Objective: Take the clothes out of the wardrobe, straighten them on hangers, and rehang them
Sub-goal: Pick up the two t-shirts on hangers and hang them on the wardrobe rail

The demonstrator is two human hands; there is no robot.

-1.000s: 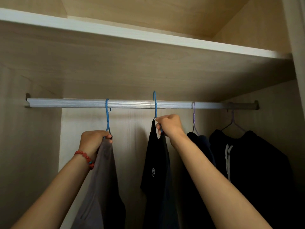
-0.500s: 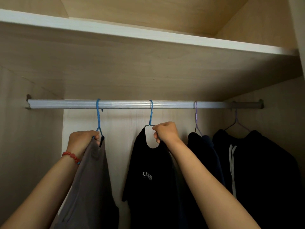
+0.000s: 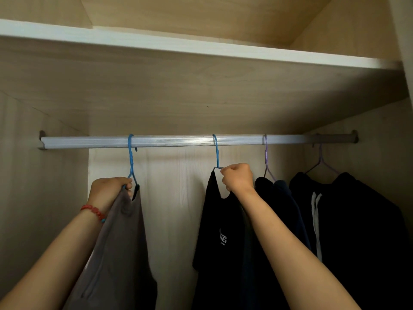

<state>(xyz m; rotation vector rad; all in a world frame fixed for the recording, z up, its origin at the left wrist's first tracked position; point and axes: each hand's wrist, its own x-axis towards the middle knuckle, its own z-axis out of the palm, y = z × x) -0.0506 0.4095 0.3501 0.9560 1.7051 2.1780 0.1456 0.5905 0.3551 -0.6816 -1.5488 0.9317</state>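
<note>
A silver rail point(image 3: 174, 141) runs across the wardrobe. My left hand point(image 3: 109, 191) grips the shoulder of a blue hanger point(image 3: 131, 157) hooked on the rail, with a grey garment point(image 3: 120, 242) hanging from it. My right hand point(image 3: 238, 177) grips the neck of a second blue hanger point(image 3: 216, 153), also hooked on the rail, carrying a black T-shirt point(image 3: 220, 238) with a small white print. The T-shirt hangs partly edge-on.
Right of my right hand, a purple hanger point(image 3: 266, 157) holds a dark navy garment point(image 3: 281, 202). Another purple hanger point(image 3: 321, 162) holds a black hooded top with white drawstrings point(image 3: 357, 220). A wooden shelf point(image 3: 201, 50) sits above the rail; side panels close in left and right.
Both hangers now sit on the rail; the right one was lifted above it a second ago. The grey garment's hanger slid left. The black T-shirt swung face-on, then turned partly edge-on again.
</note>
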